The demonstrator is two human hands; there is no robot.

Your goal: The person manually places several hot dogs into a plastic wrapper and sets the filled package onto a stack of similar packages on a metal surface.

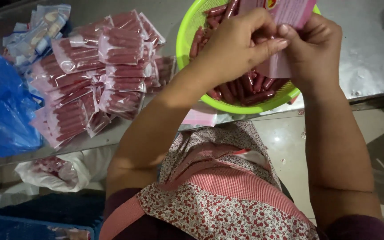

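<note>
Fingers of both the left hand (234, 46) and right hand (310, 44) pinch a pink pouch (285, 26) above the green basket (187, 31) of red sausages (250, 86).

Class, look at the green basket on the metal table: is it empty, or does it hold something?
It holds something. The green basket contains many loose red sausages, visible below both hands, which hold a pink pouch above it.

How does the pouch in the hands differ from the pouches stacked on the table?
The pink pouch is held upright over the green basket by both hands; the stacked pouches lie flat. The stacked ones are clear-fronted and show their sausages; the held one shows a pink side. Both kinds have pink parts.
</note>
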